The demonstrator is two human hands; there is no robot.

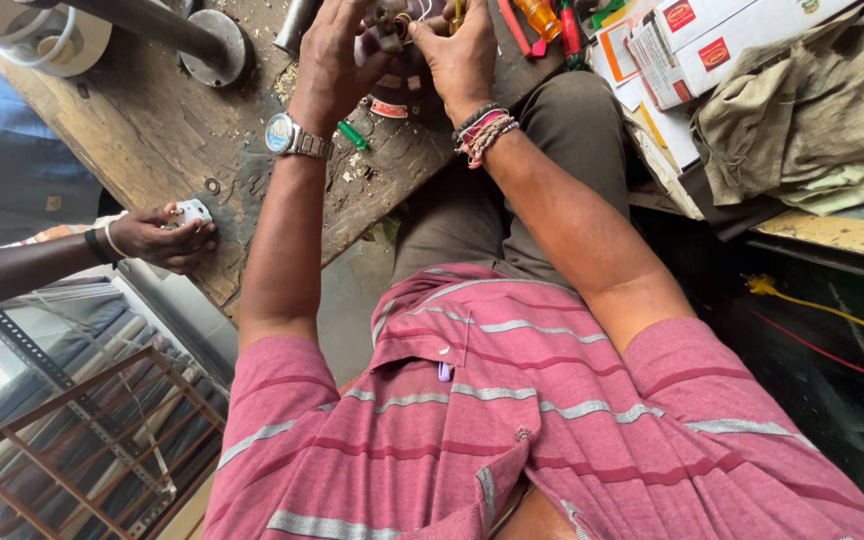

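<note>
From my feed, both hands are up at the far edge of the worn wooden bench (167, 130), working on one small metal part w/ wires (390, 18) that's mostly cut off by the top of the view. Left hand (337, 60), w/ a silver wristwatch (287, 137), has its fingers curled round the part from the left side; right hand (464, 55), w/ a stack of beaded and thread bracelets (482, 132), pinches it from the right, thumb and fingers closed tight on it. So both grips are closed on the same piece, held just above the benchtop, near its far edge. Can't tell exactly what the part is, too small and cropped. Under the hands sits a dark round object w/ a red-and-white label (389, 106), and just beside it a small green-handled tool (352, 134) lies on the wood among chips and debris. Right of the hands: red-handled tools (517, 25) and an orange one (537, 18) at the far edge, then white cardboard boxes (712, 45) and a crumpled khaki cloth (812, 110). Toward the bench's left edge a co-worker's hand (157, 238), dark band at the wrist, grips a small white block (192, 211). At the far left corner a metal pipe w/ round flange (212, 45) rests on the wood.
</note>
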